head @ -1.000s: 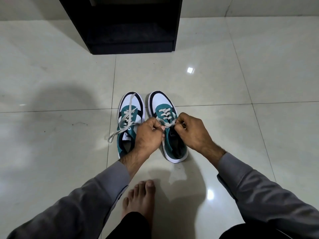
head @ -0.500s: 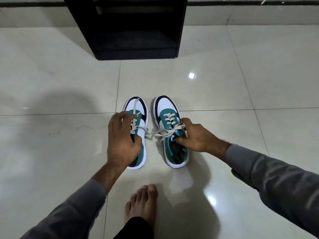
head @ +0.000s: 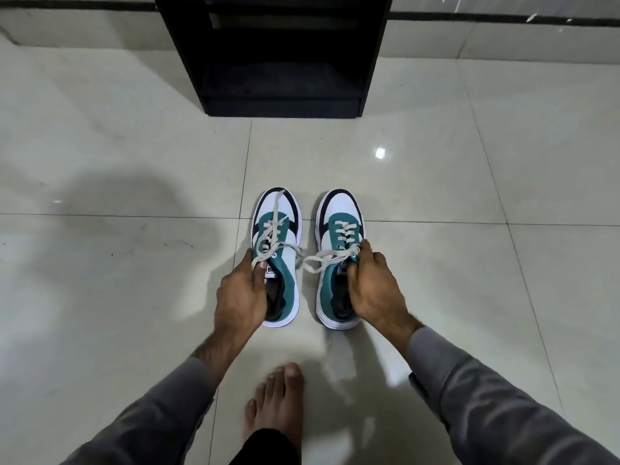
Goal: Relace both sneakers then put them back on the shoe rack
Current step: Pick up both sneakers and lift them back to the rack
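Observation:
Two teal, white and black sneakers with white laces sit side by side on the tiled floor, toes pointing away from me. My left hand [head: 242, 297] grips the left sneaker [head: 280, 226] at its tongue and collar, thumb inside the opening. My right hand [head: 372, 290] grips the right sneaker [head: 339, 216] the same way. Loose lace ends trail from both into the gap between the shoes, and one lace lies over the left shoe's toe. The black shoe rack [head: 281, 55] stands straight ahead, its bottom shelf dark and open.
My bare foot [head: 278, 401] rests on the floor just behind the shoes. Glossy pale tiles [head: 469, 229] stretch out on both sides. A wall with a dark stripe [head: 503, 18] runs behind the rack.
My hands left the right sneaker's laces. The left hand moved onto the left sneaker, and each hand now grips one shoe at the collar. The shoes stand a little further apart.

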